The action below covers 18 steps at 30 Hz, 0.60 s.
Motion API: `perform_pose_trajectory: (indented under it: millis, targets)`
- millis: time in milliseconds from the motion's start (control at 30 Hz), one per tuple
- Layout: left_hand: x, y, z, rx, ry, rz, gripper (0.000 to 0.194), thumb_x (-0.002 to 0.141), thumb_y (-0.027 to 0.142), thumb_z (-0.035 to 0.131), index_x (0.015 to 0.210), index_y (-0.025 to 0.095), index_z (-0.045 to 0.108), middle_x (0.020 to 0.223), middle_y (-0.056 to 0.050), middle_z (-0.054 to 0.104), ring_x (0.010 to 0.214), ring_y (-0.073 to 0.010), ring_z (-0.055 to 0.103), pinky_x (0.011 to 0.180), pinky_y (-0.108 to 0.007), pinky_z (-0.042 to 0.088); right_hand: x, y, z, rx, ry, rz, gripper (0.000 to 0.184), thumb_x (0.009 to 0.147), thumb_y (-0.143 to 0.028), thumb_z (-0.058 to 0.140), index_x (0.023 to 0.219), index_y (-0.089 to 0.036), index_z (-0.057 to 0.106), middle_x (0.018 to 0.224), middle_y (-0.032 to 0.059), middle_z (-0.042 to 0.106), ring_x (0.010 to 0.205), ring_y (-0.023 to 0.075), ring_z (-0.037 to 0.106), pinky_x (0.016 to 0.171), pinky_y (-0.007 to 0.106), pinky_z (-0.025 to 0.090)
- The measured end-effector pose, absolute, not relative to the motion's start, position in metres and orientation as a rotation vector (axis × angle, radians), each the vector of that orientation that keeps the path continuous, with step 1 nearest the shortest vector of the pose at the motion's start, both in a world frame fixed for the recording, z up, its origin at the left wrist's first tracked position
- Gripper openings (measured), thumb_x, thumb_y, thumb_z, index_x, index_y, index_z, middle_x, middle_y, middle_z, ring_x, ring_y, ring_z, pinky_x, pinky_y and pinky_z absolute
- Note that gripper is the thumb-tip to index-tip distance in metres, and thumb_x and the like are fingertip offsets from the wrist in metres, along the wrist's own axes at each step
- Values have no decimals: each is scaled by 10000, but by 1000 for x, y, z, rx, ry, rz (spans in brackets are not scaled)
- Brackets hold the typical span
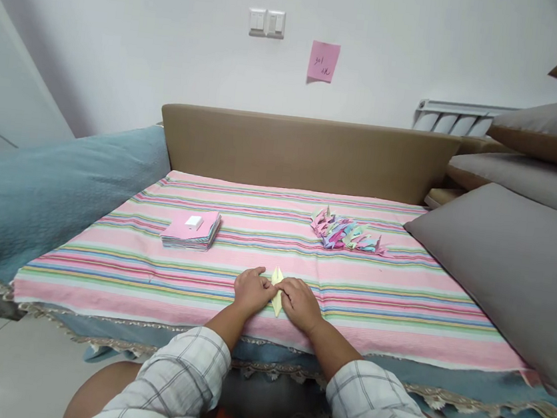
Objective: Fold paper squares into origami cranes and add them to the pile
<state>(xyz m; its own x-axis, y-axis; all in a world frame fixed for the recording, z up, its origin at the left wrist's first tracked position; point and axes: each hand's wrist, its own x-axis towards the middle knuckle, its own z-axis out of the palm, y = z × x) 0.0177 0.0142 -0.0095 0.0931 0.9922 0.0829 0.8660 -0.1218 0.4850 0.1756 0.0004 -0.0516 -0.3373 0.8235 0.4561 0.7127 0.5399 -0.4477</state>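
A pale yellow folded paper piece (276, 292) lies on the striped cloth (399, 296) near its front edge, pointed ends toward and away from me. My left hand (252, 290) pinches its left side with curled fingers. My right hand (300, 303) presses and pinches its right side, fingers closed. To the left sits a stack of pink square papers (192, 229) with a small white piece on top. At the back right lies a heap of several folded paper pieces (346, 233) in pink, blue and green.
A blue blanket (44, 189) is bunched along the left. Grey cushions (518, 263) lean at the right. A tan headboard (305, 152) runs behind, with a pink sticky note (323, 61) and wall switches (266, 23) above.
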Motion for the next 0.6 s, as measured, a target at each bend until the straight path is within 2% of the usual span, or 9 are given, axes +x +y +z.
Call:
perform_pose_trajectory:
  millis: [300, 600]
  targets:
    - [24, 17, -4, 2007, 1914, 492, 149, 667, 335, 580, 632, 248, 696, 1273, 18, 555, 1174, -268, 462, 1014, -436, 308, 177, 2, -52, -1280, -2156, 224, 373, 820, -118, 460, 1141, -247, 599, 1067, 47, 590, 974, 195, 498, 879, 334, 397]
    - [21, 16, -6, 2009, 1906, 539, 148, 644, 351, 627, 582, 226, 675, 1241, -4, 578, 1153, -261, 476, 988, -393, 339, 176, 1, -48, -1303, -2174, 218, 362, 828, -130, 461, 1137, -248, 606, 1063, 47, 593, 968, 190, 501, 866, 325, 402]
